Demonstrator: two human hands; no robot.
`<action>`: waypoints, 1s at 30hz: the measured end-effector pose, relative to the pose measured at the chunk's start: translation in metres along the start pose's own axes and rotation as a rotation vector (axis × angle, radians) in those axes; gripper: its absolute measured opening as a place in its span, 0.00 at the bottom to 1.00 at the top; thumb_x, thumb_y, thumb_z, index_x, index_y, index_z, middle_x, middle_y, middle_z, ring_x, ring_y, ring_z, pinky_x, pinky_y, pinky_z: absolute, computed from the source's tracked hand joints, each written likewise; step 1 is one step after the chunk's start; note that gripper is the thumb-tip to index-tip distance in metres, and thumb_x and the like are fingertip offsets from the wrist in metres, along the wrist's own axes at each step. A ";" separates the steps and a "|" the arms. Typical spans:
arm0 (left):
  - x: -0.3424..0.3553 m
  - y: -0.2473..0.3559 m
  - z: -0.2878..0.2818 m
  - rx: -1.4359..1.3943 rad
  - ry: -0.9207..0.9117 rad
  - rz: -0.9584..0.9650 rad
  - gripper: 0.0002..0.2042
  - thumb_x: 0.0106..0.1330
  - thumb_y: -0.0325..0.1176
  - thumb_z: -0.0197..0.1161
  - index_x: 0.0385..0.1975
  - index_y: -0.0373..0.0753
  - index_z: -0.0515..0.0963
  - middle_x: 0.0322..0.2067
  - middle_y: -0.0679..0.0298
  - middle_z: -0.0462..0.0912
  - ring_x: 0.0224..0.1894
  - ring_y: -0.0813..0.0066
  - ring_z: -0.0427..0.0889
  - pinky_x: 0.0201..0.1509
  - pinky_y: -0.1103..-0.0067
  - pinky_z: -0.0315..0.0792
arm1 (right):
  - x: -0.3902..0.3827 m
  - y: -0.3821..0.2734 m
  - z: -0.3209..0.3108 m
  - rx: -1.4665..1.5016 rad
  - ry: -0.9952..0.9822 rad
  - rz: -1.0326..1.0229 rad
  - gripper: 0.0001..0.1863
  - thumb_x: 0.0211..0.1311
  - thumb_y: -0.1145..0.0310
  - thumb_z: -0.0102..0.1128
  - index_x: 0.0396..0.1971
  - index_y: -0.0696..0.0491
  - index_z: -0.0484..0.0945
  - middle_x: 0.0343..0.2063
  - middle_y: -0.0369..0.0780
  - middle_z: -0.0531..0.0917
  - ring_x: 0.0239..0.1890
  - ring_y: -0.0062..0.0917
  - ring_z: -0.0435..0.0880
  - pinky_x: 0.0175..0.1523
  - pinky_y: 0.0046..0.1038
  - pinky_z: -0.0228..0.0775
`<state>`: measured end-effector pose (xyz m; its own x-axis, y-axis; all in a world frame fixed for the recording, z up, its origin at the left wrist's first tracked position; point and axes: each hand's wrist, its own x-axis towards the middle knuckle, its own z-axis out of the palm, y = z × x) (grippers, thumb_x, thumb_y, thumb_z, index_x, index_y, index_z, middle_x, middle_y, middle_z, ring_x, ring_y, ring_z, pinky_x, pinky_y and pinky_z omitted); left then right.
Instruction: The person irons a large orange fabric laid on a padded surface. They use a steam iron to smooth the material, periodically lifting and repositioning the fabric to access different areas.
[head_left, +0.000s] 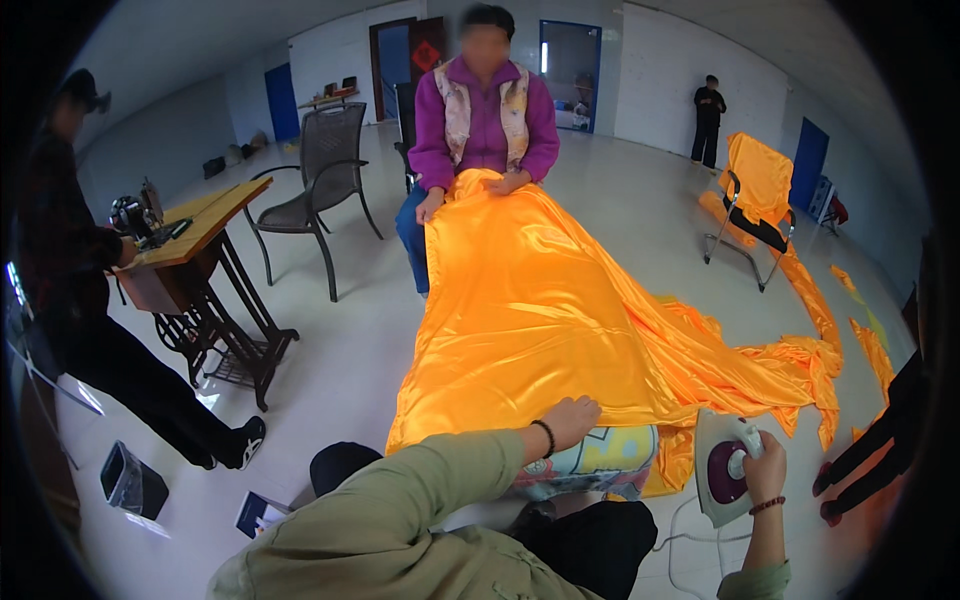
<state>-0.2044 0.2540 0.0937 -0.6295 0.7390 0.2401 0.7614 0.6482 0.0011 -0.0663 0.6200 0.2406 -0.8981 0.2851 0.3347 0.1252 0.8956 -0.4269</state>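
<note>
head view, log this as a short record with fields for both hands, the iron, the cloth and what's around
left hand: on the near edge of the orange cloth; grip unclear
right hand: closed around the handle of the iron
iron: white and purple, held right of the patterned pad; contact with cloth unclear
cloth: shiny, stretching from pad to seated person, trailing onto the floor at right
far end: under the seated person's hands
left side: sewing machine on a wooden table
right background: chair draped with orange fabric
</note>
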 end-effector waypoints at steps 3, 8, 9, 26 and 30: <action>0.031 0.005 0.004 0.048 -0.086 -0.028 0.08 0.60 0.29 0.57 0.37 0.35 0.76 0.39 0.57 0.77 0.45 0.58 0.77 0.41 0.67 0.75 | -0.018 0.016 -0.014 0.098 0.025 0.092 0.22 0.45 0.82 0.61 0.46 0.61 0.80 0.38 0.52 0.85 0.42 0.44 0.86 0.49 0.36 0.76; 0.047 0.047 0.021 -0.551 0.056 -0.266 0.06 0.61 0.29 0.57 0.32 0.36 0.79 0.36 0.54 0.76 0.40 0.50 0.79 0.43 0.63 0.76 | -0.040 0.036 -0.036 0.124 0.026 0.057 0.24 0.49 0.81 0.60 0.50 0.64 0.77 0.39 0.52 0.85 0.44 0.40 0.86 0.50 0.32 0.74; 0.045 0.056 0.026 -0.451 0.066 -0.136 0.06 0.61 0.29 0.56 0.33 0.35 0.79 0.37 0.54 0.77 0.41 0.50 0.79 0.44 0.63 0.75 | -0.043 0.037 -0.040 0.116 0.020 0.066 0.24 0.49 0.81 0.60 0.51 0.64 0.77 0.39 0.52 0.85 0.43 0.39 0.86 0.50 0.32 0.74; -0.174 -0.032 -0.038 -0.145 0.713 -0.931 0.32 0.57 0.37 0.70 0.61 0.35 0.68 0.58 0.47 0.72 0.64 0.51 0.67 0.68 0.63 0.61 | -0.024 -0.028 -0.036 0.229 -0.099 -0.026 0.23 0.54 0.80 0.62 0.53 0.63 0.76 0.39 0.42 0.84 0.40 0.22 0.81 0.49 0.25 0.73; -0.236 -0.069 -0.014 -0.498 0.715 -1.484 0.33 0.60 0.43 0.71 0.60 0.29 0.68 0.54 0.45 0.75 0.55 0.58 0.76 0.58 0.69 0.71 | -0.002 -0.091 -0.016 0.190 -0.160 -0.243 0.22 0.53 0.76 0.64 0.51 0.62 0.78 0.39 0.45 0.85 0.41 0.26 0.84 0.48 0.26 0.74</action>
<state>-0.1063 0.0328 0.0502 -0.7017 -0.7044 0.1066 -0.3043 0.4317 0.8491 -0.0688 0.5432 0.2926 -0.9486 0.0004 0.3165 -0.1679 0.8469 -0.5045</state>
